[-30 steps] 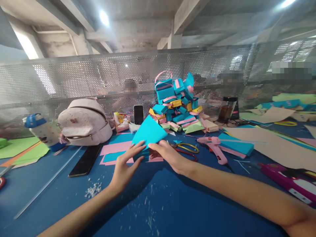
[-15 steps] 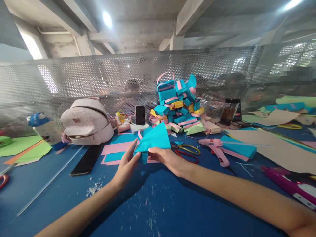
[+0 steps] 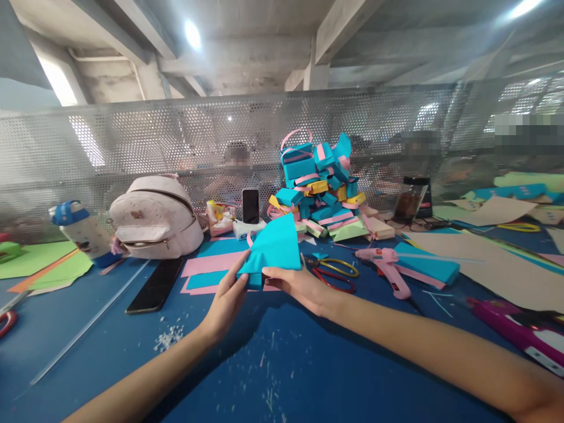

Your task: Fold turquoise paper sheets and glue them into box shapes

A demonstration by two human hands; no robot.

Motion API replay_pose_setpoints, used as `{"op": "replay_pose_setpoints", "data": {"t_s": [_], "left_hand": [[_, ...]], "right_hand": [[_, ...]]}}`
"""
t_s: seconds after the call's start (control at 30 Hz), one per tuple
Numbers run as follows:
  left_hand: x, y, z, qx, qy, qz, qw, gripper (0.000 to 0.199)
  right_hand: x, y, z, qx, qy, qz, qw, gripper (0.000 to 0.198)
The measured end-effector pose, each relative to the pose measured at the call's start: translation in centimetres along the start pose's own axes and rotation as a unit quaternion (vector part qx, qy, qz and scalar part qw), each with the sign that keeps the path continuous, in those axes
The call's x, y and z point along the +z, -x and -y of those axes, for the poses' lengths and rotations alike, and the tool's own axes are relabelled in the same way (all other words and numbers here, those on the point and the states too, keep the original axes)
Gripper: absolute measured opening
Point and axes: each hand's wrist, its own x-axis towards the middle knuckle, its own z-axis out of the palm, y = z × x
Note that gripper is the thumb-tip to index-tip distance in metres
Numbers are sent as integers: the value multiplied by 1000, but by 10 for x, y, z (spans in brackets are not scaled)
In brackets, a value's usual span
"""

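Observation:
Between my two hands, above the blue table [image 3: 299,364], is a folded piece of bright blue paper [image 3: 277,244] with a raised flap. My left hand [image 3: 227,302] grips its left lower edge, fingers along the side and thumb in front. My right hand [image 3: 299,288] pinches its lower right edge, thumb on top and the other fingers partly hidden beneath. A bit of pink strip [image 3: 249,238] shows at the paper's upper left. Pink sheets [image 3: 211,264] and blue sheets [image 3: 205,281] lie behind and left of my left hand.
Scissors [image 3: 337,270] and a pink glue gun [image 3: 385,267] lie to the right. A pile of blue, pink and yellow paper boxes [image 3: 321,194] stands at the back. On the left are a phone [image 3: 154,286], a pale backpack [image 3: 156,217], a bottle [image 3: 83,232] and a clear glue stick [image 3: 88,323].
The raised blue flap has tilted slightly left and its lower edge is folded flatter. Both hands have closed in a little on the fold and still hold the paper.

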Motion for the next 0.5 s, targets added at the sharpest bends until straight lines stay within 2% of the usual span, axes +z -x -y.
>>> {"op": "replay_pose_setpoints", "data": {"t_s": [0.1,0.17,0.33,0.5], "left_hand": [[-3,-1,-6,73,-185,-5,980,49],[-4,-2,-11,101,-262,-1,960,43],[-5,-4,-16,128,-300,15,945,36],[-6,-2,-12,146,-335,6,931,34]], "right_hand": [[-1,-1,-2,-15,16,-28,999,37],[-1,-1,-1,-25,26,-24,999,36],[2,3,4,-32,49,20,998,35],[-1,2,3,-58,102,36,992,27]]}}
